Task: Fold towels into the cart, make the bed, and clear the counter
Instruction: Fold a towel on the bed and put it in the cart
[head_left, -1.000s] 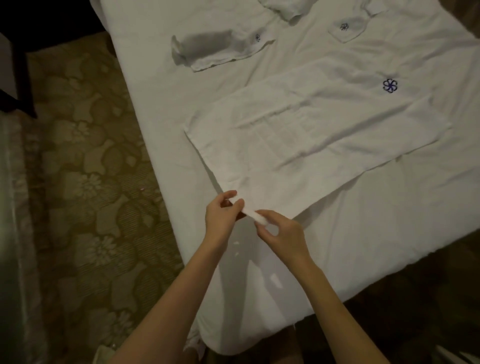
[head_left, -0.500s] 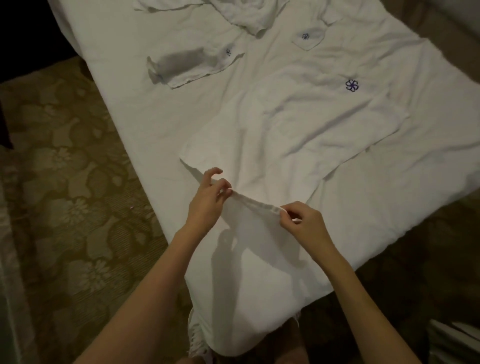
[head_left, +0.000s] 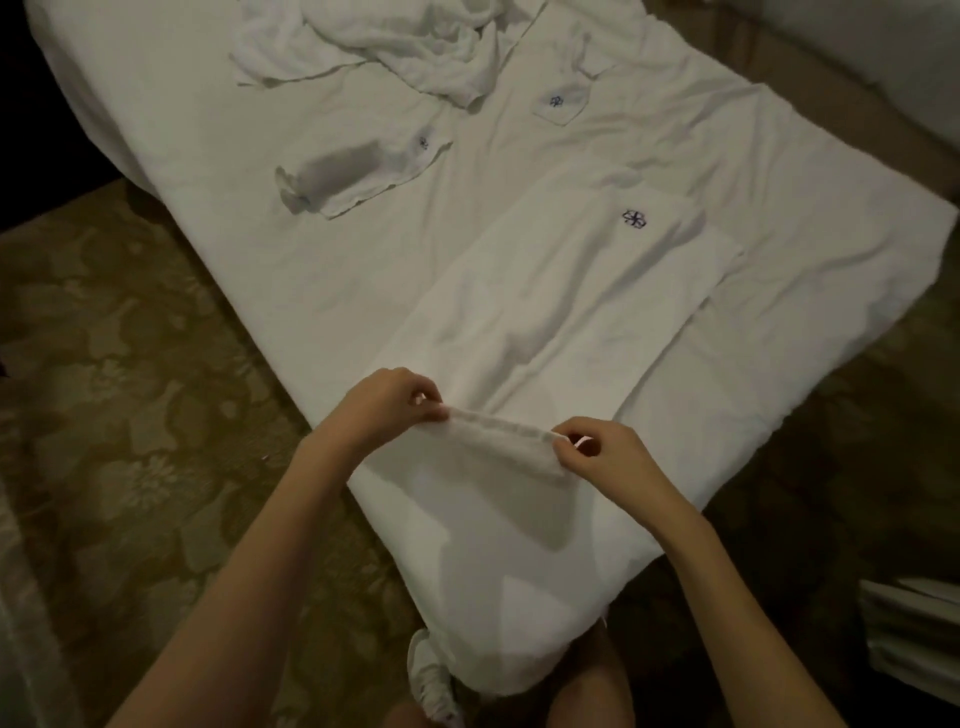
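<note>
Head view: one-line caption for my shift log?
Both hands, left and right, pinch the near edge of a white towel spread on the bed.

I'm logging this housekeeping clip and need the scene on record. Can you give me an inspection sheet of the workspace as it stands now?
Surface: white bed, sheet wrinkled, its corner nearest the camera.
Job's things: large towel with a dark logo lies spread on the bed; its near edge is lifted.
Clutter: small towel, partly rolled; another logo cloth; crumpled pile of linen at the top.
Grip: left hand and right hand each pinch one end of the large towel's near edge.
Cables: nothing seen.
Surroundings: floral patterned carpet; pale folded items at the lower right, unclear what they are.
</note>
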